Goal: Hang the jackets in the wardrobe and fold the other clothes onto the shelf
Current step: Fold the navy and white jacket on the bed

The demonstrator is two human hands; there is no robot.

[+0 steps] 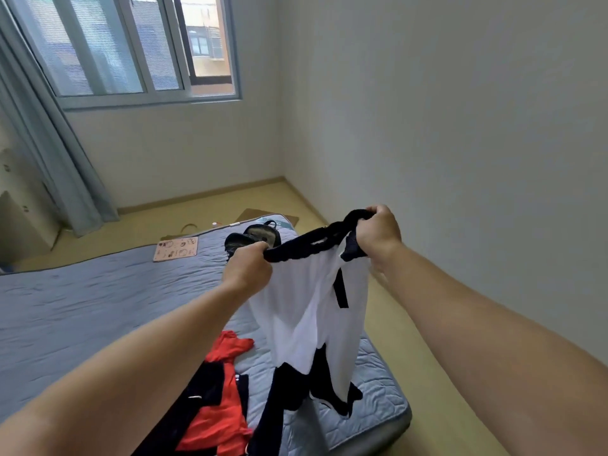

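Both hands, left (248, 263) and right (378, 233), grip the white garment's (309, 307) black band apart; keep it taut and level for folding.

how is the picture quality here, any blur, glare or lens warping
Head view: soft daylight from the window, no harsh shadows or glare; the wide lens bows the curtain; the white and black garment gripped by the left hand and right hand looks slightly soft.
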